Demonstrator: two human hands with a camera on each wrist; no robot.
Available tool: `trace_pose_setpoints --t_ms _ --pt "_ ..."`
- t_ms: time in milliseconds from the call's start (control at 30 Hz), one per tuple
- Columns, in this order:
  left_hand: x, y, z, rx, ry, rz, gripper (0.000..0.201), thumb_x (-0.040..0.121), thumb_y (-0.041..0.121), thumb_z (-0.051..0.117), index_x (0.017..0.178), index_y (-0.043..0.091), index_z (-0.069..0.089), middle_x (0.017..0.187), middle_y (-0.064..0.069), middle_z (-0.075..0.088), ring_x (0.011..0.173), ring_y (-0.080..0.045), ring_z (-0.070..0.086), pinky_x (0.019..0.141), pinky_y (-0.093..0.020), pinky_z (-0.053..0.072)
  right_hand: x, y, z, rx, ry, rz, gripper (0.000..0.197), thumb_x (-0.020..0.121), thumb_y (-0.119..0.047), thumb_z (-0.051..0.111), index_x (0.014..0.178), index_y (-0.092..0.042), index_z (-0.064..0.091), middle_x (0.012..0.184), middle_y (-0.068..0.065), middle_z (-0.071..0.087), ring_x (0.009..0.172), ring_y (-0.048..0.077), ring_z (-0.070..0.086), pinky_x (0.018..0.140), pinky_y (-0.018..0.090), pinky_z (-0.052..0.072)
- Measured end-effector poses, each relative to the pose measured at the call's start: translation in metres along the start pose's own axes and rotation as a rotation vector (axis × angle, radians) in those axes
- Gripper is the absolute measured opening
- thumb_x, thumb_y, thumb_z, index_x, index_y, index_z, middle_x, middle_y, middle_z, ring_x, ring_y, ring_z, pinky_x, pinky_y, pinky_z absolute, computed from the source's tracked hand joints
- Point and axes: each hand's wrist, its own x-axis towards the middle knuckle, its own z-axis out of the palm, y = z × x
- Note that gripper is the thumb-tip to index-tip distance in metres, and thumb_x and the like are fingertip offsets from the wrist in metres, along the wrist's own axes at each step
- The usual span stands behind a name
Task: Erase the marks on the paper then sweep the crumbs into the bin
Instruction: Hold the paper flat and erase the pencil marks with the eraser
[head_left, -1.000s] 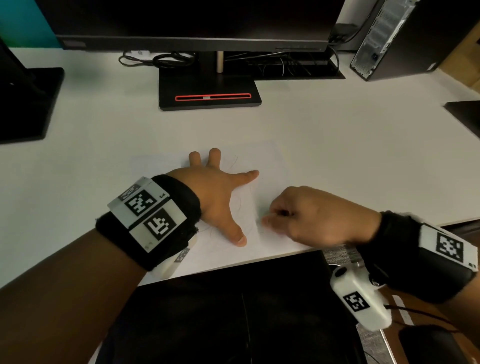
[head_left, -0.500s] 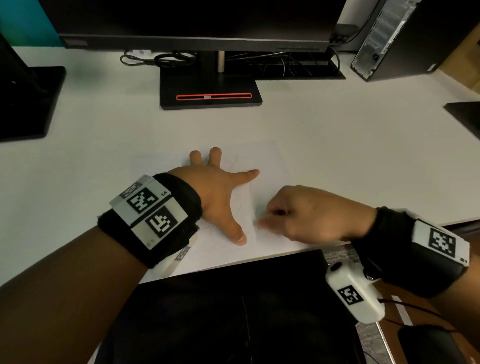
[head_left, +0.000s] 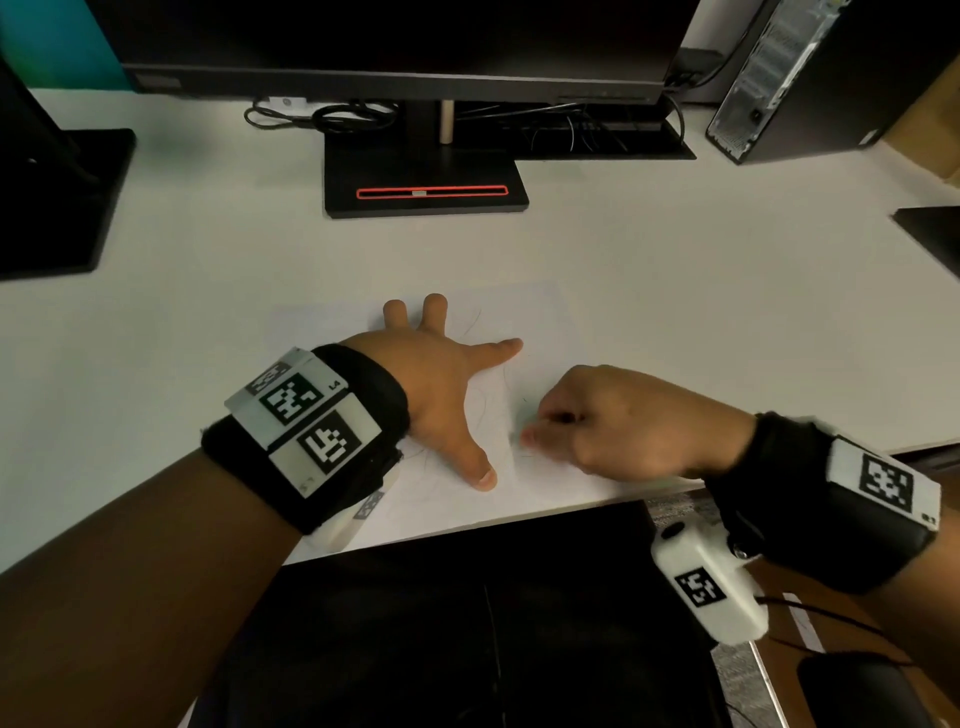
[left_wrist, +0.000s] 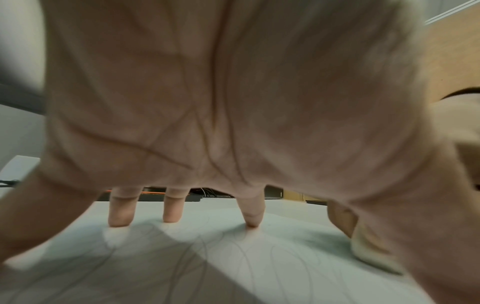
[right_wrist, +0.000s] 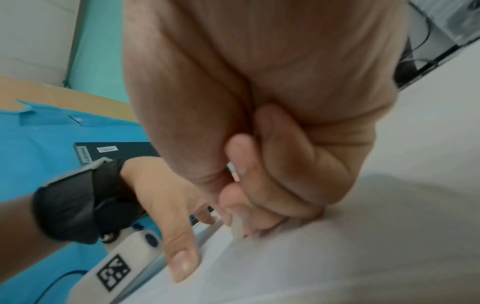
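Observation:
A white sheet of paper with faint pencil curves lies on the white desk near its front edge. My left hand lies flat on the sheet, fingers spread, pressing it down; from the left wrist view its fingertips touch the marked paper. My right hand is curled just right of the left thumb and pinches a small white eraser, whose tip touches the paper. The eraser is hidden in the head view. No bin is in view.
A monitor stand and cables sit at the back of the desk. A computer tower stands back right, another dark stand at left. A black surface lies below the desk's front edge.
My right hand has shifted slightly left and back along the paper near the left thumb. The left hand has stayed flat in place.

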Motion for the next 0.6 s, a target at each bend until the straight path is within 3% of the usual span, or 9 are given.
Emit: trace_pose_setpoints --t_ms 167,300,433,600 --pt "-0.001 0.000 -0.001 -0.001 -0.005 -0.001 0.132 0.048 0.084 0.078 0.140 0.071 -0.016 0.151 0.000 -0.002 0.140 -0.038 0.005 0.108 -0.056 0.039 -0.008 -0.007 0.005 -0.027 -0.102 -0.058 0.049 0.101 -0.043 0.054 0.064 -0.011 0.050 0.055 -0.002 0.046 0.050 0.010 0.039 0.055 0.025 0.036" --pt "-0.001 0.001 -0.002 0.008 -0.010 -0.004 0.133 0.048 0.085 0.077 0.140 0.070 -0.017 0.152 0.000 -0.004 0.141 -0.039 0.005 0.109 -0.057 0.038 -0.004 0.001 0.000 -0.004 -0.013 -0.014 0.049 0.101 -0.040 0.055 0.068 -0.004 0.052 0.058 0.002 0.044 0.052 0.014 0.038 0.057 0.032 0.037" --pt "-0.001 0.001 -0.001 0.019 -0.013 -0.004 0.133 0.047 0.086 0.077 0.139 0.071 -0.018 0.152 0.001 -0.003 0.141 -0.038 0.004 0.108 -0.057 0.040 -0.008 -0.002 0.003 -0.024 -0.119 -0.070 0.049 0.101 -0.043 0.055 0.068 -0.006 0.054 0.056 0.000 0.047 0.049 0.009 0.040 0.054 0.025 0.037" --pt "-0.002 -0.001 -0.002 0.021 0.000 0.005 0.134 0.048 0.085 0.077 0.140 0.070 -0.018 0.154 0.000 -0.003 0.142 -0.038 0.003 0.108 -0.057 0.040 -0.001 0.006 -0.005 0.004 -0.039 -0.034 0.049 0.101 -0.040 0.055 0.070 -0.002 0.055 0.058 0.001 0.048 0.052 0.012 0.039 0.057 0.030 0.038"
